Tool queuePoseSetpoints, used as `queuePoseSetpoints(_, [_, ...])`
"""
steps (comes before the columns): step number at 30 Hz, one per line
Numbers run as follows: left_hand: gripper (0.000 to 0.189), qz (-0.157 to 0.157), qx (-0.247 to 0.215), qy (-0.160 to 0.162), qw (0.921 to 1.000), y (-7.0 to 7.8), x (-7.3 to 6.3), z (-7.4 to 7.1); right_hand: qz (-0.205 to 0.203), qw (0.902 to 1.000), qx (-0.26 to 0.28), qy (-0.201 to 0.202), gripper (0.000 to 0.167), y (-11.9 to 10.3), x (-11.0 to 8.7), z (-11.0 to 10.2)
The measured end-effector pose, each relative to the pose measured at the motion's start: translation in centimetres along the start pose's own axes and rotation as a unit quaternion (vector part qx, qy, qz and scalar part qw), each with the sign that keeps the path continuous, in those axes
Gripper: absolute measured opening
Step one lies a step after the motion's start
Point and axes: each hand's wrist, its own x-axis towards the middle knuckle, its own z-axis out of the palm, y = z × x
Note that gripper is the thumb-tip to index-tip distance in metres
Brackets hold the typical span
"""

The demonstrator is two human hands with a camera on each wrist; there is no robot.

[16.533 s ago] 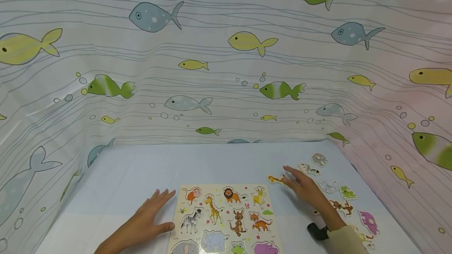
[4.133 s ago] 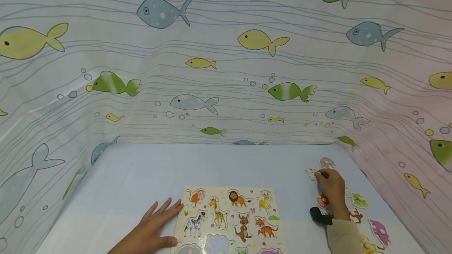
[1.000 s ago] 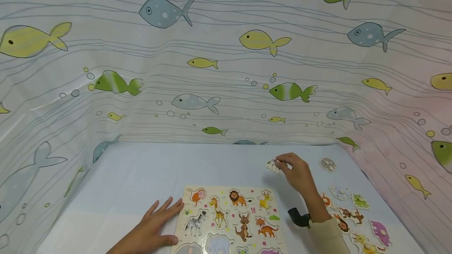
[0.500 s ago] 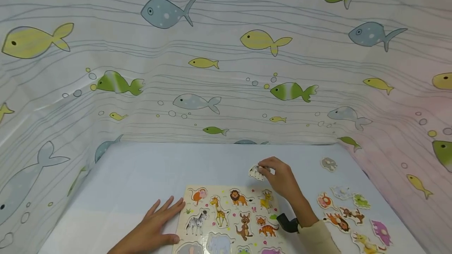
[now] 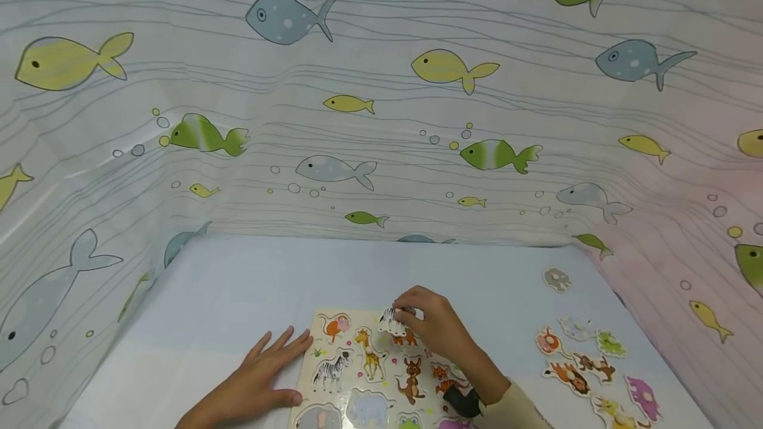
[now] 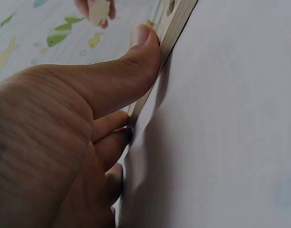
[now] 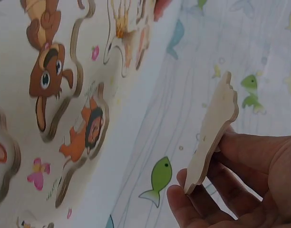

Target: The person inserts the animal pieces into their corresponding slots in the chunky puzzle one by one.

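Backdrop point(image 5: 393, 124): fish-print cloth, beyond the board point(image 5: 357, 379).
Zebra piece point(image 5: 389, 320): raised over the board's far side.
Right hand point(image 5: 438, 324): pinching the zebra piece.
Left hand point(image 5: 253, 377): fingers spread, at the board's left edge.
Handling: probably light, stiff, hardly fragile; best pinched mid-face or by opposite rims.

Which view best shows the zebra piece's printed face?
The head view: the zebra piece's stripes show there, though the right hand covers part. The right wrist view shows it larger, but only its bare wooden back and edge. The left wrist view catches just a small, pale shape near the top, no stripes.
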Motion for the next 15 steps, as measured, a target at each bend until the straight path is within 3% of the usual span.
queuePoseSetpoints(4, [0.083,0.005,0.008,0.009,0.9999,-0.1,0.1,-0.1,-0.01,0.9993,0.021,-0.031,0.014,-1.0,0.2,1.0])
queuePoseSetpoints(15, [0.084,-0.002,-0.007,-0.011,0.9999,0.0,0.1,0.0,-0.03,0.9957,0.032,-0.082,0.013,-2.9,0.7,3.3])
